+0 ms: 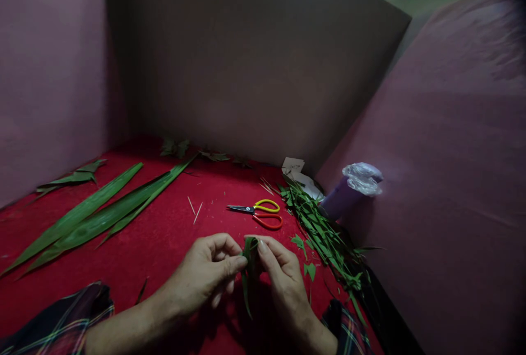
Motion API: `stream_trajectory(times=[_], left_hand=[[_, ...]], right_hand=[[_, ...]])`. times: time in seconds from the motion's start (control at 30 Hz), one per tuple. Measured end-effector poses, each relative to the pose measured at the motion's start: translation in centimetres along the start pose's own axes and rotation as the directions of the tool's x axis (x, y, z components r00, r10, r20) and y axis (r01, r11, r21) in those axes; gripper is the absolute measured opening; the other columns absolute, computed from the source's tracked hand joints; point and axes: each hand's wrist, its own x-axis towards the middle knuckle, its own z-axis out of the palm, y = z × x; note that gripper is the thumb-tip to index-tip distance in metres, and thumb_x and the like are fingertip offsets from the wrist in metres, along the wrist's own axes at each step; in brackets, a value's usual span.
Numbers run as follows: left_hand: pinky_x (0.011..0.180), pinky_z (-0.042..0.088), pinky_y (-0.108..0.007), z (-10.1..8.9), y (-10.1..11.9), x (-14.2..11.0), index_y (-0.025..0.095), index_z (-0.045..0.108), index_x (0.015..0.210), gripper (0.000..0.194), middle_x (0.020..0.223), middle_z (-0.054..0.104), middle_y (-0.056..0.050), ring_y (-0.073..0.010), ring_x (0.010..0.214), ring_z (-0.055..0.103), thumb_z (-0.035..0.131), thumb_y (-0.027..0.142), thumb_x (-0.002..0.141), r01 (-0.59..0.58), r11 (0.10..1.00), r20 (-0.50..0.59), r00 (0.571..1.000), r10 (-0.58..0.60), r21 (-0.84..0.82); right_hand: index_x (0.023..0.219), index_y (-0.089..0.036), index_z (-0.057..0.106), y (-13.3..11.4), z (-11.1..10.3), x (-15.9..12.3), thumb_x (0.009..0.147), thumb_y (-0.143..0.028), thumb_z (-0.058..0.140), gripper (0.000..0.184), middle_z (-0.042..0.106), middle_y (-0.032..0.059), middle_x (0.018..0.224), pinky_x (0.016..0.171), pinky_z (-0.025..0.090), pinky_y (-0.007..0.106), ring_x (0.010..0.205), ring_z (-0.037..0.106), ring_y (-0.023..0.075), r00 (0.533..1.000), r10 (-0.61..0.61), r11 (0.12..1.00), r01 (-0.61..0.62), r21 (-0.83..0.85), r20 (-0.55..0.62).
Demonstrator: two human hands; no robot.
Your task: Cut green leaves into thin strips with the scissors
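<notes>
Both of my hands meet low in the middle of the view over a red cloth (156,245). My left hand (207,275) and my right hand (281,275) pinch the same folded green leaf strip (249,267) between thumbs and fingers, its tail hanging down toward me. Small scissors (258,213) with one yellow and one red handle lie shut on the cloth just beyond my hands.
Long green leaves (94,215) lie at the left. A heap of leaf trimmings (324,232) runs along the right edge, beside a purple tube with a plastic-wrapped top (349,190) and a white paper scrap (293,167). Thin sticks (195,210) lie mid-cloth. Pink-brown walls close in on three sides.
</notes>
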Motion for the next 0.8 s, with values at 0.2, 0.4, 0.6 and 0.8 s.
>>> stream_trajectory(times=[0.2,0.4,0.6,0.8], left_hand=[[0.028,0.025,-0.013,-0.26,-0.12,0.08,0.018,0.048,0.087,0.03,0.041,0.052,0.008,-0.0047,0.025,0.037,0.061,0.041,0.072,-0.06,0.998,-0.023,0.998,0.059,-0.024],[0.028,0.028,-0.014,-0.05,0.59,-0.31,0.018,0.045,0.113,0.05,0.04,0.05,0.01,-0.0055,0.026,0.036,0.063,0.038,0.071,-0.055,0.998,-0.022,0.998,0.055,-0.022],[0.028,0.027,-0.014,0.05,0.66,-0.27,0.016,0.051,0.103,0.043,0.04,0.05,0.008,-0.0042,0.026,0.034,0.063,0.041,0.07,-0.051,0.998,-0.049,0.998,0.049,-0.042],[0.028,0.025,-0.013,-0.17,0.63,-0.02,0.015,0.052,0.101,0.043,0.04,0.052,0.007,-0.0041,0.026,0.035,0.064,0.04,0.069,-0.083,0.991,-0.103,0.992,0.073,-0.1]], right_hand=[[0.074,-0.015,0.06,0.24,0.11,-0.26,0.09,-0.033,0.043,0.029,0.05,-0.0014,0.065,0.056,0.035,0.022,0.061,0.043,0.0111,0.995,0.013,0.999,-0.008,-0.047,0.103],[0.068,-0.016,0.053,0.82,0.01,-0.39,0.09,-0.037,0.044,0.032,0.04,-0.0044,0.059,0.049,0.029,0.021,0.054,0.034,0.009,0.991,0.058,0.998,-0.053,-0.042,0.122],[0.069,-0.016,0.054,0.41,0.07,-0.33,0.09,-0.04,0.041,0.035,0.043,-0.0032,0.061,0.051,0.032,0.021,0.055,0.037,0.0098,0.99,0.038,0.999,-0.036,-0.021,0.133],[0.075,-0.014,0.058,0.33,0.18,-0.59,0.086,-0.036,0.051,0.025,0.048,-0.0029,0.063,0.053,0.031,0.021,0.056,0.038,0.0093,0.984,0.067,0.998,-0.065,-0.021,0.164]])
